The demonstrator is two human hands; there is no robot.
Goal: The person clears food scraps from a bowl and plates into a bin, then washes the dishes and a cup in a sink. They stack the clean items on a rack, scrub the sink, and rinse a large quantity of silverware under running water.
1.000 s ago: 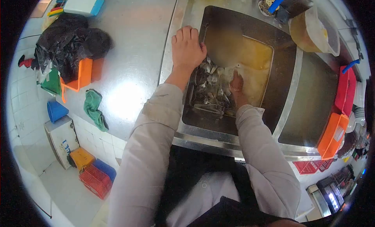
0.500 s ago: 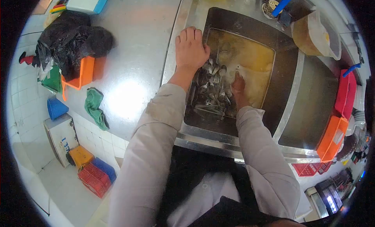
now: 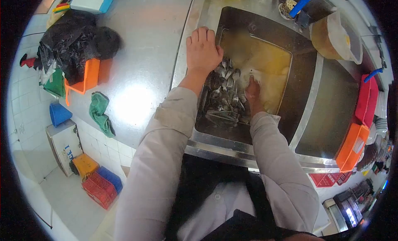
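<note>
My left hand (image 3: 203, 49) rests on the left rim of the sink (image 3: 295, 85), its fingers bent over the metal edge and its thumb spread apart. Cloudy brownish water (image 3: 271, 60) fills part of the basin. My right hand (image 3: 253, 91) reaches into this water, its fingertips under the surface, and what it may hold is hidden. Just left of it lies a heap of metal forks and spoons (image 3: 226, 89), partly under water.
On the steel counter at left are a green cloth (image 3: 100, 112), a black plastic bag (image 3: 70, 44) and an orange container (image 3: 92, 77). A plastic tub (image 3: 329, 37) stands behind a second basin (image 3: 331, 112). An orange bin (image 3: 352, 147) is at right.
A utensil near the top of the heap is no longer visible in the water. Both hands stay almost in the same place.
</note>
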